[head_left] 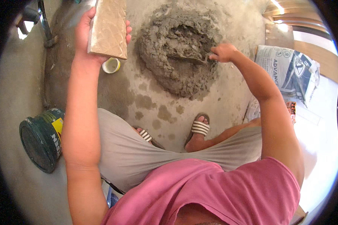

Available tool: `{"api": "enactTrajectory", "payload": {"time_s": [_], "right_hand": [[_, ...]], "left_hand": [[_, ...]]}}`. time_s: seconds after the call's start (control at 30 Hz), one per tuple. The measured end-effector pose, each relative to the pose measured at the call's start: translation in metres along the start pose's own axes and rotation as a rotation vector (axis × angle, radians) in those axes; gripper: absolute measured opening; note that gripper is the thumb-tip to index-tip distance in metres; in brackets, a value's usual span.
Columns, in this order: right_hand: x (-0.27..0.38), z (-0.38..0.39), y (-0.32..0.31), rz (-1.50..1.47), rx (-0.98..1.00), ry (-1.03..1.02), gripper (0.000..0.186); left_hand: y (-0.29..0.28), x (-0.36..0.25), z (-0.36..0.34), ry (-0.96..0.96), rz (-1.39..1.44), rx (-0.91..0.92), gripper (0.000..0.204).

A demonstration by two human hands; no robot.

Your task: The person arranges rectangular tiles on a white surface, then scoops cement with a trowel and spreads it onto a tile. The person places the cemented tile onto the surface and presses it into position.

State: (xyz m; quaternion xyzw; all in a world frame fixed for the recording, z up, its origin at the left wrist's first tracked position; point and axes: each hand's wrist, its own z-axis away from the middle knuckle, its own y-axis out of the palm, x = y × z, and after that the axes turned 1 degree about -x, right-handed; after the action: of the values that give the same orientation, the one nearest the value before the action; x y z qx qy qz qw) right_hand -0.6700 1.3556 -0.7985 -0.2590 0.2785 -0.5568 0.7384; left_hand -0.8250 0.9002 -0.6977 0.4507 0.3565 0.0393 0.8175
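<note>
In my raised left hand [85,33] is a brown rectangular tile [109,32]. The thumb lies along its left edge and fingertips curl round its right edge. My right hand [224,53] is closed at the right side of a mound of wet grey mortar [169,77]. It grips what looks like a trowel [193,60], whose mortar-smeared blade sits in the hollow of the mound. The fingers hide most of the handle.
A small white cup [111,65] stands below the tile. At the left is a dark green lidded bucket [39,140]; at the right, a cement bag [285,71] leans near boards. My sandalled feet [199,129] rest on the wet-spotted floor [165,105].
</note>
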Motion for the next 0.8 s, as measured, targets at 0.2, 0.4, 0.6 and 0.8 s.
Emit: {"api": "enactTrajectory", "payload": {"time_s": [0.2,0.4,0.6,0.8], "right_hand": [[0.038,0.030,0.024,-0.217,0.013,0.025,0.059],[0.062,0.001,0.037,-0.128,-0.028,0.114,0.059],[0.064,0.011,0.047,-0.202,-0.081,0.192,0.056],[0.045,0.006,0.058,-0.201,-0.034,0.346,0.057]], "left_hand": [[0.011,0.008,-0.007,0.022,-0.003,-0.038,0.072],[0.030,0.022,-0.019,0.045,0.046,-0.166,0.074],[0.039,0.024,-0.030,0.013,0.047,-0.162,0.072],[0.007,0.018,-0.019,-0.028,0.003,-0.001,0.079]]}}
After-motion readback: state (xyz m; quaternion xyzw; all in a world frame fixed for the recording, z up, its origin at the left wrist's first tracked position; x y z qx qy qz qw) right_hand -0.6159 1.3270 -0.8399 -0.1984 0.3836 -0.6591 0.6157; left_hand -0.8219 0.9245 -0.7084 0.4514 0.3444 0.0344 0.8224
